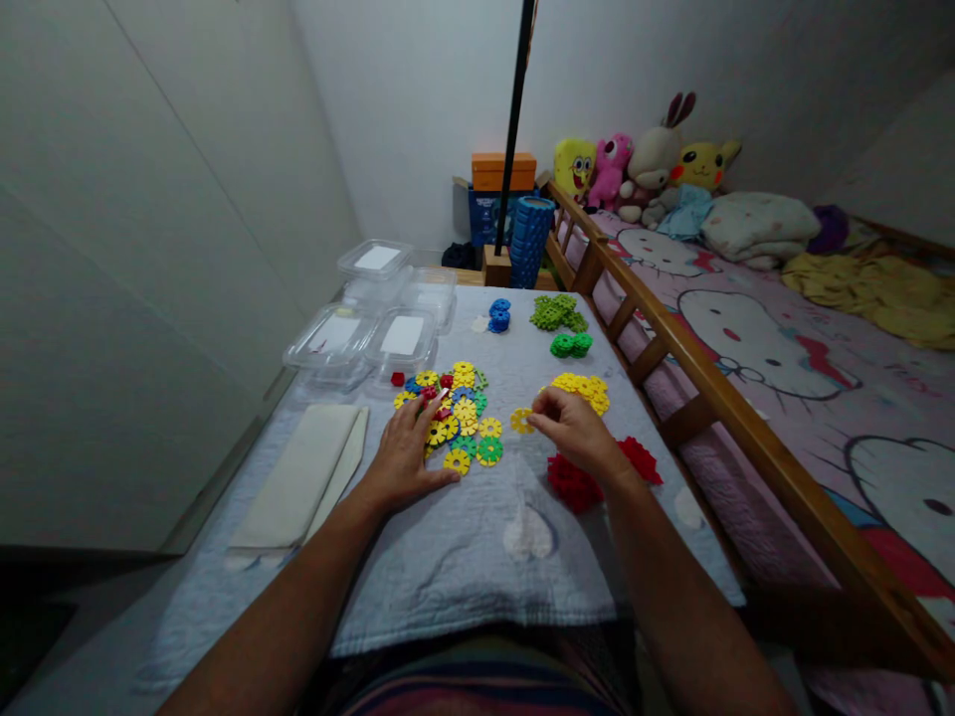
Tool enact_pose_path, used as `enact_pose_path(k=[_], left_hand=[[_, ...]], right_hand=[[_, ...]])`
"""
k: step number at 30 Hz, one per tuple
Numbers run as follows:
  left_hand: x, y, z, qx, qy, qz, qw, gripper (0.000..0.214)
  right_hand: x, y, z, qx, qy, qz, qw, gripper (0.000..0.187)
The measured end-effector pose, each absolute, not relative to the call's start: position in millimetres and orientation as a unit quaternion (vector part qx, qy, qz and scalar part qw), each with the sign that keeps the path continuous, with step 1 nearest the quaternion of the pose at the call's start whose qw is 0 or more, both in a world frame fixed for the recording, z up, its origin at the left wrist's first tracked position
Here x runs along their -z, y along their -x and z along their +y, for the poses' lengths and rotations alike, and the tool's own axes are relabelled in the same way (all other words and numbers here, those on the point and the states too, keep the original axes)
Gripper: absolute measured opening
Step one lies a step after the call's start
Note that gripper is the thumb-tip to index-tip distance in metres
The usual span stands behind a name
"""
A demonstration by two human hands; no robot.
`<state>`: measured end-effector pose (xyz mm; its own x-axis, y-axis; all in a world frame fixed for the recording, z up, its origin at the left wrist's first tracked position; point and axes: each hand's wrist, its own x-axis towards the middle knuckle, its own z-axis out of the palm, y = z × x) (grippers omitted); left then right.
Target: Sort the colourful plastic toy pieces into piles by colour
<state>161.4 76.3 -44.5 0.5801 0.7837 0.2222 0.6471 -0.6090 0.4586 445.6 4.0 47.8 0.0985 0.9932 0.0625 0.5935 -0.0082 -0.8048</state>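
Between the thumb and fingers of my right hand (pixel 571 428) is a yellow notched plastic disc (pixel 521 421), held just above the cloth. Behind that hand lies a heap of yellow discs (pixel 586 390), and under the wrist is a red heap (pixel 573 484). My left hand (pixel 409 452) rests with fingers spread on the left edge of a mixed pile of discs (pixel 464 410) in yellow, red, blue and green. Its fingertips cover part of the pile. Farther back sit small groups of blue discs (pixel 499 316), dark green discs (pixel 571 345) and light green discs (pixel 556 312).
Clear lidded plastic boxes (pixel 403 336) stand at the table's back left. A folded beige cloth (pixel 302 477) lies before them. A wooden bed rail (pixel 671 338) runs along the right side. Beyond the far edge are a black pole (pixel 514 119) and a blue foam roller (pixel 531 244).
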Motion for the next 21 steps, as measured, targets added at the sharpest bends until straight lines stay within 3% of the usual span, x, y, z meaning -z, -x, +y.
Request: enact_pose_path(k=[3, 9, 21], left_hand=[[43.6, -162.0, 75.9, -0.213, -0.871, 0.412, 0.163, 0.116], [43.2, -162.6, 76.9, -0.226, -0.868, 0.411, 0.165, 0.105], [47.0, -161.8, 79.2, -0.258, -0.864, 0.404, 0.153, 0.090]], right_hand=[[-57.6, -488.5, 21.2, -0.221, 0.701, -0.583, 0.347, 0.005], [-40.2, -542.1, 46.5, -0.148, 0.784, -0.557, 0.228, 0.010], [-37.2, -528.0, 36.8, 0.000, 0.801, -0.589, 0.109, 0.008]])
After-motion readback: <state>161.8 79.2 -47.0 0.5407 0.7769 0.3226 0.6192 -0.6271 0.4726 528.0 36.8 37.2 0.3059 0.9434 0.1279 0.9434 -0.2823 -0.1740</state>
